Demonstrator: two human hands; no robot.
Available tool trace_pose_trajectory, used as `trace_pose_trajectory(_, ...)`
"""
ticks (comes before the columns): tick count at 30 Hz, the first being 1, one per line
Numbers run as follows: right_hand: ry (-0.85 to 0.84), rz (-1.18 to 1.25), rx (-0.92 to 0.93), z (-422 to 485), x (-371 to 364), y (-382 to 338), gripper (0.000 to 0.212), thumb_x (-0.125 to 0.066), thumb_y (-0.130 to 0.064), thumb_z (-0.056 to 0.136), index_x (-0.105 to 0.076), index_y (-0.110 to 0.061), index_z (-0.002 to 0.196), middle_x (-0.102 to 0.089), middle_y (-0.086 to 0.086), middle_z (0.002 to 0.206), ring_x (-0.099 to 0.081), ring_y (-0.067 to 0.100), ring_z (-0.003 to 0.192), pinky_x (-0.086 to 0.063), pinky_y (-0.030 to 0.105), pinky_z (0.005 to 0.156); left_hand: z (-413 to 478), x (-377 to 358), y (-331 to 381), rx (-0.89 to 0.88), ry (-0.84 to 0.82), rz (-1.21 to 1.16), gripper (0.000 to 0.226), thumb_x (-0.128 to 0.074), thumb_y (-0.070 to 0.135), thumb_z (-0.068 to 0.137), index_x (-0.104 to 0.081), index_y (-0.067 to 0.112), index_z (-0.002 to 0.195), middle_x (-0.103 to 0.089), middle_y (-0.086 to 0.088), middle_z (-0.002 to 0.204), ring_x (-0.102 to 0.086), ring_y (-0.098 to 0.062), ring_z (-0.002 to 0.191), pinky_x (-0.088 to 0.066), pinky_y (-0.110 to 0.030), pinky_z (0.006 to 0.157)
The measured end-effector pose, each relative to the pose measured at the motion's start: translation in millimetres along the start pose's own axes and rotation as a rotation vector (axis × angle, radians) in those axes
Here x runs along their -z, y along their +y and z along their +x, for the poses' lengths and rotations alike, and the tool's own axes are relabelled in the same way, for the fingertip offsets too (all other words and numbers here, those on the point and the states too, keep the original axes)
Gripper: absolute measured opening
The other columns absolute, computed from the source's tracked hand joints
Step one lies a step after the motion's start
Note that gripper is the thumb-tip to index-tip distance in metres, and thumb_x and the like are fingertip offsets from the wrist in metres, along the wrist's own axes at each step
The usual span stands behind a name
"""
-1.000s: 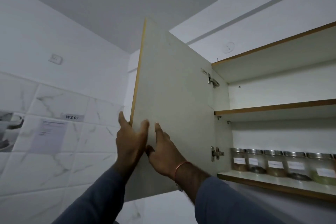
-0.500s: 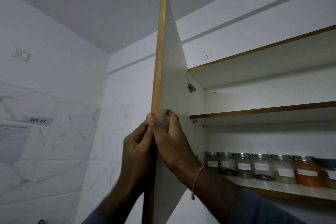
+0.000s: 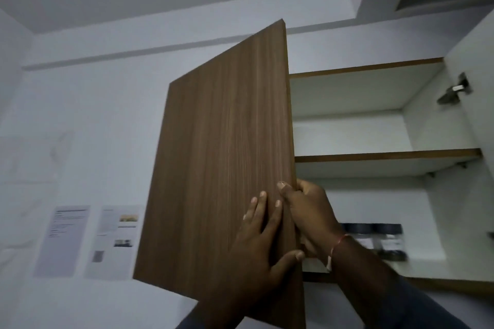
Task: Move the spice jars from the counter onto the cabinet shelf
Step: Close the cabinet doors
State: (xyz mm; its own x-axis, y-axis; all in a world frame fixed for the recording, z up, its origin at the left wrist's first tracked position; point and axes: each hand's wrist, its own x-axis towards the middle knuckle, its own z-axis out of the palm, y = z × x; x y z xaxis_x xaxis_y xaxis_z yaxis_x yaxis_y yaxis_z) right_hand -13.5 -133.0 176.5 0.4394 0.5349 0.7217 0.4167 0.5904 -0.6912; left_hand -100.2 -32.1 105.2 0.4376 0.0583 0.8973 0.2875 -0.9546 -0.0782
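Note:
The left cabinet door (image 3: 219, 157), wood-grain brown on its outer face, stands half swung across the cabinet opening. My left hand (image 3: 256, 246) lies flat on the outer face, fingers straight, thumb at the door's edge. My right hand (image 3: 307, 216) grips the free edge of the door, thumb on the front, fingers curled behind. On the bottom shelf (image 3: 427, 267) several spice jars (image 3: 385, 240) with dark lids and white labels show to the right of my wrist; others are hidden behind the door and my arm.
The upper shelf (image 3: 387, 155) holds nothing I can see. The right door (image 3: 470, 141) stands open with a metal hinge (image 3: 454, 92). Papers (image 3: 88, 240) are stuck on the white wall at the left.
The door has swung from edge-on toward the cabinet, its brown outer face now showing. My left hand went from the edge to flat on the face. The view shifted right.

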Motion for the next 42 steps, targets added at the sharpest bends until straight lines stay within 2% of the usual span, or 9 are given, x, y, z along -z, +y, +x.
trace_pose_trajectory(5,0.042,-0.042,-0.107,54.4,24.2,48.2,0.026,-0.049,-0.027,0.099,-0.066,-0.013,0.112,-0.071,0.006,0.105,-0.067,0.022,0.100,-0.053,0.044,0.096,36.4,-60.8,-17.2,0.018,-0.221,0.185,0.109,-0.018,0.094,0.061,0.043,0.038,0.131,0.050,-0.001,0.143,0.037,-0.024,0.138,0.013,-0.045,0.113)
trace_pose_trajectory(9,0.080,-0.079,-0.121,82.7,30.7,79.6,0.028,-0.047,-0.026,0.100,-0.062,-0.007,0.114,-0.068,0.011,0.109,-0.064,0.026,0.104,-0.051,0.047,0.098,57.9,-92.6,-31.1,0.040,-0.345,0.294,0.125,-0.061,0.070,0.072,0.040,0.027,0.132,0.049,-0.006,0.139,0.040,-0.027,0.131,0.013,-0.045,0.111)
trace_pose_trajectory(15,0.013,-0.052,-0.127,114.4,42.7,112.1,0.027,-0.044,-0.028,0.102,-0.061,-0.011,0.114,-0.067,0.010,0.114,-0.062,0.023,0.107,-0.049,0.044,0.102,75.5,-126.6,-39.0,0.083,-0.365,0.349,0.126,-0.069,0.057,0.074,0.034,0.023,0.138,0.045,-0.010,0.141,0.037,-0.029,0.131,0.010,-0.049,0.112)
trace_pose_trajectory(23,0.014,-0.039,-0.089,133.4,45.2,133.4,0.027,-0.048,-0.030,0.100,-0.062,-0.009,0.109,-0.068,0.011,0.110,-0.064,0.026,0.105,-0.051,0.045,0.098,77.9,-142.1,-55.3,0.048,-0.317,0.327,0.126,-0.070,0.059,0.072,0.036,0.028,0.134,0.045,-0.008,0.140,0.039,-0.028,0.130,0.016,-0.046,0.106)
trace_pose_trajectory(28,0.122,-0.585,-0.040,112.6,59.0,126.4,0.032,-0.058,-0.033,0.094,-0.068,-0.002,0.090,-0.069,0.012,0.095,-0.063,0.028,0.093,-0.051,0.035,0.083,81.2,-131.1,-43.7,0.088,-0.354,0.371,0.121,-0.071,0.050,0.076,0.026,0.025,0.145,0.032,-0.015,0.153,0.024,-0.035,0.142,0.001,-0.052,0.115)
trace_pose_trajectory(33,0.147,-1.088,0.080,46.9,111.3,90.0,0.027,-0.057,-0.034,0.090,-0.064,-0.011,0.079,-0.070,0.009,0.088,-0.064,0.029,0.088,-0.052,0.036,0.078,89.5,-109.2,7.2,0.147,-0.463,0.301,0.096,-0.070,0.043,0.080,-0.012,0.015,0.152,-0.005,-0.025,0.156,-0.012,-0.043,0.143,-0.025,-0.050,0.115)
trace_pose_trajectory(37,0.222,-1.304,0.207,-5.0,161.2,35.8,0.047,-0.054,-0.038,0.092,-0.046,-0.018,0.051,-0.047,-0.001,0.050,-0.052,0.025,0.059,-0.046,0.036,0.064,87.6,-122.9,77.3,-0.008,-0.444,0.144,0.081,-0.064,0.045,0.083,-0.023,0.017,0.148,-0.031,-0.017,0.149,-0.028,-0.033,0.138,-0.035,-0.044,0.107)
trace_pose_trajectory(39,0.298,-1.390,0.244,-30.7,189.8,6.5,0.051,-0.053,-0.038,0.093,-0.039,-0.019,0.047,-0.041,-0.004,0.046,-0.046,0.023,0.055,-0.039,0.033,0.063,87.5,-134.8,129.0,-0.090,-0.404,0.000,0.073,-0.060,0.046,0.086,-0.029,0.016,0.146,-0.036,-0.014,0.148,-0.032,-0.029,0.136,-0.037,-0.043,0.105)
trace_pose_trajectory(42,0.403,-1.507,0.282,-66.7,228.5,-28.4,0.042,-0.050,-0.038,0.095,-0.058,-0.017,0.059,-0.060,-0.002,0.057,-0.059,0.021,0.064,-0.045,0.036,0.077,91.8,-140.4,207.8,-0.206,-0.326,-0.230,0.065,-0.055,0.049,0.089,-0.035,0.017,0.142,-0.044,-0.011,0.141,-0.040,-0.026,0.131,-0.041,-0.042,0.103)
